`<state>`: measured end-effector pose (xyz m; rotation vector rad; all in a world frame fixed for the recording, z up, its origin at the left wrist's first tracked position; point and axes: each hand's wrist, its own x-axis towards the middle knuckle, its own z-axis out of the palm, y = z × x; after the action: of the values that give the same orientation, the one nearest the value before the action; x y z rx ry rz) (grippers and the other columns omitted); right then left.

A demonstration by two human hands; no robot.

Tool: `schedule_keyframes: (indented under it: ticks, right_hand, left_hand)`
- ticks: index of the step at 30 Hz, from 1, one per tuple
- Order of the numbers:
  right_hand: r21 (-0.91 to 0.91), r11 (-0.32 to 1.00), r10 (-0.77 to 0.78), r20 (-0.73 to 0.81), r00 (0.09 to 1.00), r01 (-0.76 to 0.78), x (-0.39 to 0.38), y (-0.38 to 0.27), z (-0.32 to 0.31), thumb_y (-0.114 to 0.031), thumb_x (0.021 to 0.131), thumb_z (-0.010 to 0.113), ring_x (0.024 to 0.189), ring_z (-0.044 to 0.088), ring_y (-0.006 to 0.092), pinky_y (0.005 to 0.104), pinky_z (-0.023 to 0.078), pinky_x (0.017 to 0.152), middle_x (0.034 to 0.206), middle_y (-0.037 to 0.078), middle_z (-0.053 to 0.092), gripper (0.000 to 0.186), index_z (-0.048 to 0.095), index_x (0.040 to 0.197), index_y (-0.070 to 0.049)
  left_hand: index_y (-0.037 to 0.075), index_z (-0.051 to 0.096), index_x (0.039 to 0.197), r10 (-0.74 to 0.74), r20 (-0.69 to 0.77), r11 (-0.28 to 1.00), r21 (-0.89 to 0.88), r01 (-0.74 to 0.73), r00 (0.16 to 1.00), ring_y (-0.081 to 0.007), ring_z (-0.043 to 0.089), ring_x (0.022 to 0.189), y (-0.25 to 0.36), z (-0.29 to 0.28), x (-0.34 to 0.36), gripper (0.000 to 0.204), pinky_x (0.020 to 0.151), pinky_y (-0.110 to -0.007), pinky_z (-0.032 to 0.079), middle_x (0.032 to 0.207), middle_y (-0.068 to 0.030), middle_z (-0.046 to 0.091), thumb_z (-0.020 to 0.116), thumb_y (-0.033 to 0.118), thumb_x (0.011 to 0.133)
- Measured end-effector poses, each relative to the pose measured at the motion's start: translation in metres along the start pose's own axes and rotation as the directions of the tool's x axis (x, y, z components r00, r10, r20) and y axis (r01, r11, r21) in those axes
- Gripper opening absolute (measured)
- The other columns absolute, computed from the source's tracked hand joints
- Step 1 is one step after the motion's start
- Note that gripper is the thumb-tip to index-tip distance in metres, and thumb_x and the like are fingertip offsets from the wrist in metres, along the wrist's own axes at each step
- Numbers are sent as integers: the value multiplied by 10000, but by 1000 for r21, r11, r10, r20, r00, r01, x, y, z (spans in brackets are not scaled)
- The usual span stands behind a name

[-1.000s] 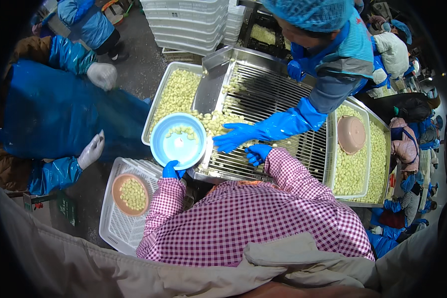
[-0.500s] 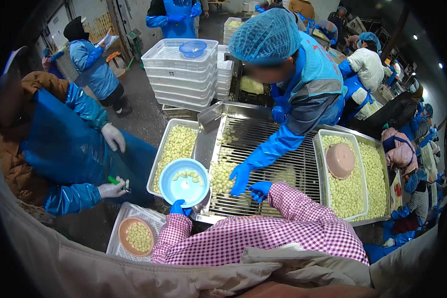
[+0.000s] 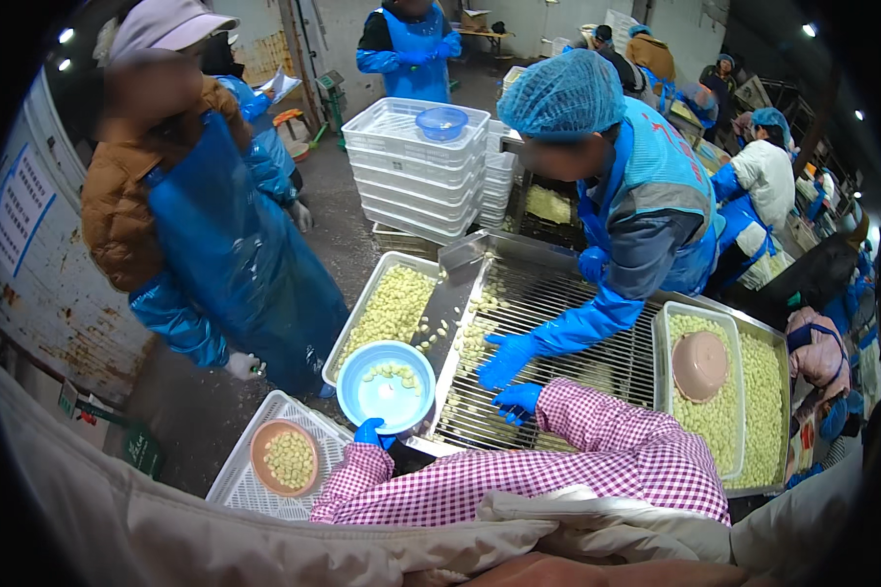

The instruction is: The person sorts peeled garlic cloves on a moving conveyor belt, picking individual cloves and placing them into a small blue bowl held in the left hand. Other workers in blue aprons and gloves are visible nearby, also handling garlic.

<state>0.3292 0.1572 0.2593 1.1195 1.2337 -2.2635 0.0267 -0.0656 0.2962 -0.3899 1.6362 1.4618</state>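
Compared with the preceding views, the heap of pale pieces (image 3: 473,342) on the slatted grate (image 3: 597,367) has thinned; several now lie scattered on the metal ledge (image 3: 449,298). The left-hand co-worker's capped head (image 3: 166,44) has entered view.

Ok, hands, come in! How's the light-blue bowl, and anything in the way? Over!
Left hand gripping light-blue bowl. Some pale pieces inside. Right hand over metal grate; co-worker's gloved hand close by it.
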Motion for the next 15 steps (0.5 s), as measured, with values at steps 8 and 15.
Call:
schedule_keyframes:
  ticks: [8, 15]
  right_hand:
    - [-67, 998, 20, 114, 993, -12, 27, 4, 11, -401, 881, 583, 682, 592, 157, 328, 514, 619, 885, 43, 620, 372, 590, 1164, -159]
    - [78, 988, 142, -132, 981, -132, 102, 54, 36, -302, 906, 548, 587, 574, 180, 337, 485, 513, 754, 63, 602, 265, 604, 1042, -82]
  left_hand:
    - [-49, 448, 1246, -74, -4, 997, 15, 74, 997, -335, 616, 1007, -18, 6, -27, 481, 824, -412, 550, 1151, -222, 585, 542, 100, 798]
    - [-33, 458, 1227, -101, 6, 994, -43, 101, 995, -315, 635, 960, -30, 10, -5, 494, 761, -398, 558, 1087, -209, 614, 569, 122, 772]
